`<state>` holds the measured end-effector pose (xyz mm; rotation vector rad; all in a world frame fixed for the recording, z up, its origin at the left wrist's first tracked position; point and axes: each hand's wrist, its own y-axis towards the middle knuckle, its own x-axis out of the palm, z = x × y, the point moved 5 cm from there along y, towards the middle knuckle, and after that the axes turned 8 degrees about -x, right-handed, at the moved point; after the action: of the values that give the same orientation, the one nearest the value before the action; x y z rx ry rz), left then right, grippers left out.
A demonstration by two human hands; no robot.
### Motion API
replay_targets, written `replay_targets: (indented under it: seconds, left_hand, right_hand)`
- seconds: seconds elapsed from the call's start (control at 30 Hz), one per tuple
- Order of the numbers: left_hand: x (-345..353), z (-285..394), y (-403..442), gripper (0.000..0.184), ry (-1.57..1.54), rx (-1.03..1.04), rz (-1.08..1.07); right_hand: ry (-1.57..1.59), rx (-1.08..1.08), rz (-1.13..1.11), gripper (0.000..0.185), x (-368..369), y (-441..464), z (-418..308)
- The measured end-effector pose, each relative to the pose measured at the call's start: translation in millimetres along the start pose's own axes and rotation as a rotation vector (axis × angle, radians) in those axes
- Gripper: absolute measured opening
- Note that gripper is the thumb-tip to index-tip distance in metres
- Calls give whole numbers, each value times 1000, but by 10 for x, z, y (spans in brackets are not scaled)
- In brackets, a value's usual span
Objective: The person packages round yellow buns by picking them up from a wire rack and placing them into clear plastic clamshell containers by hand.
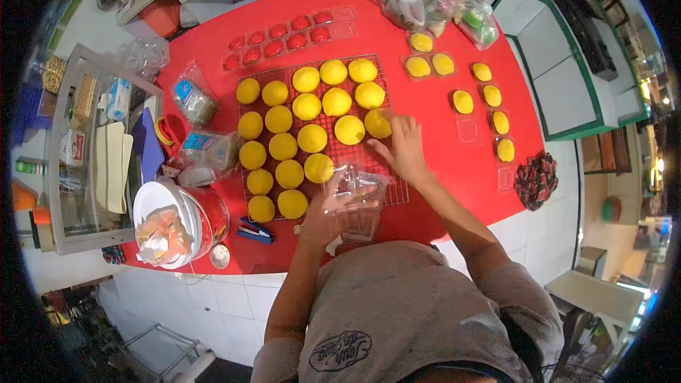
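Observation:
My left hand (320, 216) is closed round a stack of clear plastic containers (362, 202) at the near edge of a wire cooling rack (397, 191). At the rack's right side my right hand (407, 147) has its thumb and fingers round the edge of a small round yellow cake (377, 124). Whether that cake is lifted, I cannot tell. Several more yellow cakes stand in rows on the rack, among them one (318, 167) close to the containers and another (350, 130) just left of my right hand.
On the red table (440, 177) sit packed yellow cakes (462, 102), trays of red pieces (296, 41), plastic bags (417, 0) and a dark checked cloth (535, 180). Left are packets of clear bags (193, 103), scissors (167, 133), a blue stapler (255, 232) and a white bucket (206, 216).

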<state>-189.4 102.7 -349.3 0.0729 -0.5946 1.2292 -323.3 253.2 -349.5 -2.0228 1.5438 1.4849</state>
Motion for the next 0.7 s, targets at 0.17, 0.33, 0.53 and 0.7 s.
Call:
replay_targets:
  seconds: [0.17, 0.33, 0.53, 0.7]
  left_hand:
    - [-94, -24, 98, 71, -481, 30, -40]
    - [-114, -39, 122, 74, -470, 58, -70]
    - [-250, -133, 251, 78, -504, -78, 18]
    - [-307, -218, 283, 79, -692, -149, 49]
  right_hand:
    - [-306, -72, 14, 75, 265, 83, 222]
    - [-339, -30, -77, 82, 362, 127, 304]
    - [-288, -24, -125, 84, 414, 163, 476]
    - [-16, 70, -147, 83, 430, 136, 691]
